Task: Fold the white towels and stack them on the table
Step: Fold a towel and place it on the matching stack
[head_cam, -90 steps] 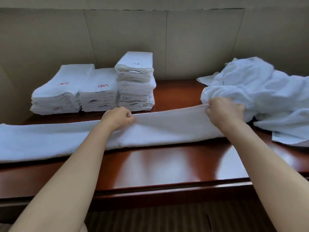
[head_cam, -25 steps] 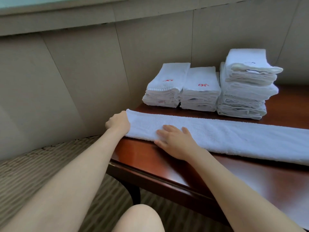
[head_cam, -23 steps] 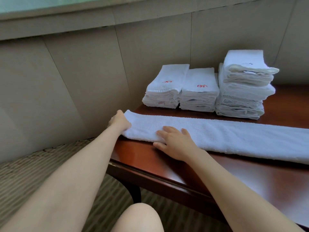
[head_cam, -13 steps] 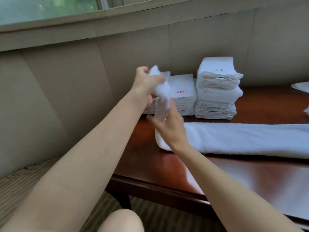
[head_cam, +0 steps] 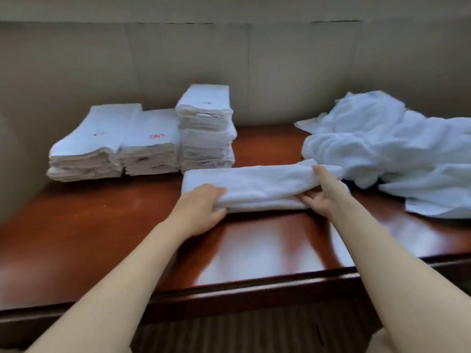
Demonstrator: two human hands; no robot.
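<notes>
Half the towel's former length is what is seen now: the long strip laid across the table (head_cam: 107, 225) a moment ago has been doubled over, so the towel (head_cam: 254, 184) lies as a short band at mid-table, just before the folded stacks (head_cam: 142, 141) and beside the unfolded heap (head_cam: 397, 149). One more fold is judged to be needed before stacking. The left hand (head_cam: 201, 207) is laid on the near left end, fingers curled over its edge; the right hand (head_cam: 325, 194) is set at the right end, thumb on top, fingers tucked beneath, the layers pinched.
</notes>
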